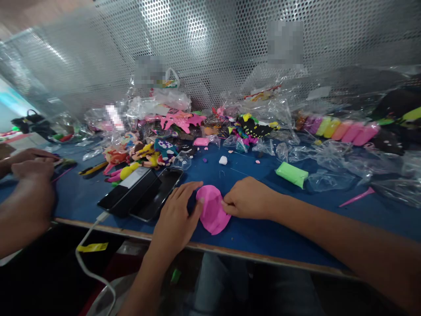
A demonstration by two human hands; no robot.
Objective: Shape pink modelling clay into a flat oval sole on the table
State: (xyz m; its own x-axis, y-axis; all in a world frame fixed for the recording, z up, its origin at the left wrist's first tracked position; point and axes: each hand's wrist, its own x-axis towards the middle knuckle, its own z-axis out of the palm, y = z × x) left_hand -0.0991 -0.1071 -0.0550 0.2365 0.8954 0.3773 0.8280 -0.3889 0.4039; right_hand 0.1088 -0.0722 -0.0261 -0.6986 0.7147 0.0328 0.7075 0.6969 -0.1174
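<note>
A flat, roughly round sheet of bright pink modelling clay [212, 215] lies on the blue table near its front edge. My left hand [180, 210] is beside its left side, fingers stretched out and the thumb touching the clay's edge. Curled at the right edge is my right hand [248, 198], its thumb and forefinger closed on the rim of the sheet. Beyond the sheet sits a small white lump of clay [222, 160]. A green block of clay [292, 174] is farther right, and a pink plastic tool [357, 197] lies past it.
Two phones, one upper [128, 188] and one lower [158, 195], sit left of my hand; a white cable [80, 250] hangs off the edge. Clay figures [154, 151], plastic wrappers [325, 153] and coloured clay packs [342, 129] line the back. Another person's hands [33, 164] work at far left.
</note>
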